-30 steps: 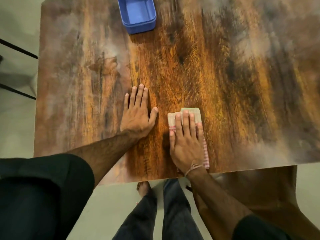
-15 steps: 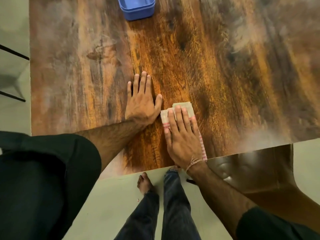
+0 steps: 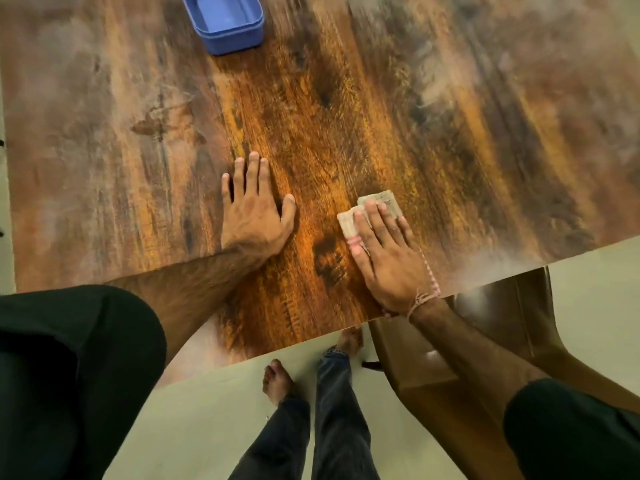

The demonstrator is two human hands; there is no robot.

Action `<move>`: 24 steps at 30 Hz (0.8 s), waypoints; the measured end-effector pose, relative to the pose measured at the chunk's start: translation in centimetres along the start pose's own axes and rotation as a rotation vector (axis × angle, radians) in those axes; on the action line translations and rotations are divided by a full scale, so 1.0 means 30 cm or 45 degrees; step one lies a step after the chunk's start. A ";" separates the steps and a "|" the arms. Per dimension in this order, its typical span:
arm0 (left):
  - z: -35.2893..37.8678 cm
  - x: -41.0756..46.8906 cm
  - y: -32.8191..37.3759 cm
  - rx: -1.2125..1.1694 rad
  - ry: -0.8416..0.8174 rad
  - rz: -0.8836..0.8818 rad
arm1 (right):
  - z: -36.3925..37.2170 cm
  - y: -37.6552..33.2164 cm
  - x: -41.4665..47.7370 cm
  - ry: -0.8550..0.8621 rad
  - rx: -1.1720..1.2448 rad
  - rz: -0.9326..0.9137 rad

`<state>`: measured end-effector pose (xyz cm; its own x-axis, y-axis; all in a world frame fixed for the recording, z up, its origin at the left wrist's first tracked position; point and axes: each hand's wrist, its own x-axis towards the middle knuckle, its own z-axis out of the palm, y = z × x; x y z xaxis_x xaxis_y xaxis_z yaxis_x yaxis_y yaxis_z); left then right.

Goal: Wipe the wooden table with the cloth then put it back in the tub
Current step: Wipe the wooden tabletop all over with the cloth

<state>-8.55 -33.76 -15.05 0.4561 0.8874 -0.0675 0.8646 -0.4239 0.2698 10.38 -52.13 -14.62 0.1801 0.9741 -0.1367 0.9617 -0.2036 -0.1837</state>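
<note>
A folded beige cloth (image 3: 349, 221) with a pink edge lies flat on the wooden table (image 3: 450, 133) near its front edge. My right hand (image 3: 388, 258) presses on the cloth with straight fingers and covers most of it. My left hand (image 3: 252, 209) rests flat on the bare wood to the left of the cloth, a hand's width away from it. The blue plastic tub (image 3: 227, 22) stands at the far side of the table, beyond my left hand, and looks empty inside.
A brown chair (image 3: 502, 327) stands at the table's front right corner, partly under my right arm. My legs and bare feet (image 3: 277, 379) are on the pale floor below the front edge. The table's left and right parts look dull and hazy.
My right hand has slid the cloth to the right, away from my left hand, which stays planted on the wood. The view has shifted.
</note>
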 end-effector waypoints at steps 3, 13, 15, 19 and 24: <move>0.000 -0.001 0.002 -0.016 -0.002 0.002 | -0.027 0.141 0.032 0.037 0.068 0.242; 0.008 0.001 0.010 0.015 0.024 0.009 | -0.049 0.157 -0.029 0.009 0.040 0.159; 0.009 0.002 0.020 0.022 0.030 0.018 | -0.076 0.264 -0.001 0.015 0.044 0.248; 0.013 0.019 0.062 -0.020 0.052 0.087 | -0.122 0.383 0.065 0.088 0.083 0.626; 0.057 0.087 0.213 -0.067 -0.005 0.113 | -0.107 0.352 -0.015 0.010 0.095 0.378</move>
<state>-1.45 -34.45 -15.14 0.5311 0.8461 -0.0448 0.8087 -0.4904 0.3249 21.11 -54.41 -13.37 0.4533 0.8714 -0.1875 0.8488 -0.4862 -0.2076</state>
